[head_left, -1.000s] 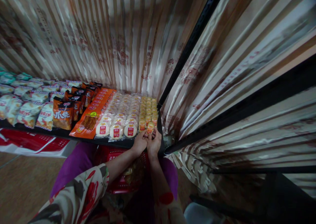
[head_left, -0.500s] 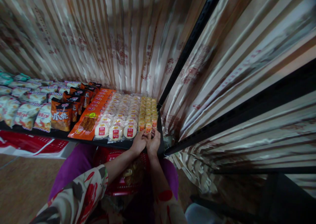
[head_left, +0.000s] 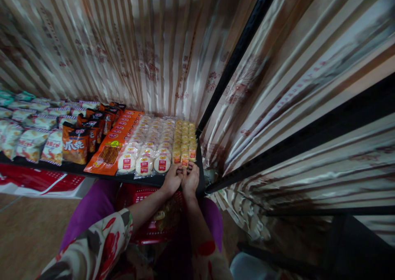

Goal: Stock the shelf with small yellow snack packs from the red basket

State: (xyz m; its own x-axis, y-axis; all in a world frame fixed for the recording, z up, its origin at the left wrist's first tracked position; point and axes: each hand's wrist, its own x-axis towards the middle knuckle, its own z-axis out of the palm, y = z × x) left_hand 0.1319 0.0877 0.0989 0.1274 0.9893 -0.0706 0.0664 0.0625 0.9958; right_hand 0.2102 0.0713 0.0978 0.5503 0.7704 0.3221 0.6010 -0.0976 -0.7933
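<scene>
My left hand (head_left: 171, 180) and my right hand (head_left: 190, 178) meet side by side at the front edge of a black shelf (head_left: 160, 180). Their fingers are curled together at the nearest small yellow snack packets (head_left: 184, 143), which stand in rows at the shelf's right end. What the fingers pinch is too small to make out. Round white cakes with red labels (head_left: 145, 165) lie in rows just left of my hands.
Orange flat packs (head_left: 113, 146), dark orange bags (head_left: 74, 143) and pale bags (head_left: 31, 142) fill the shelf to the left. A red basket (head_left: 145, 214) sits on my lap below the shelf. Striped curtains and a black upright post (head_left: 234, 61) stand behind and right.
Both hands have stayed at the front yellow packets, settling slightly lower. A packet held up between the fingers a second ago is no longer lifted.
</scene>
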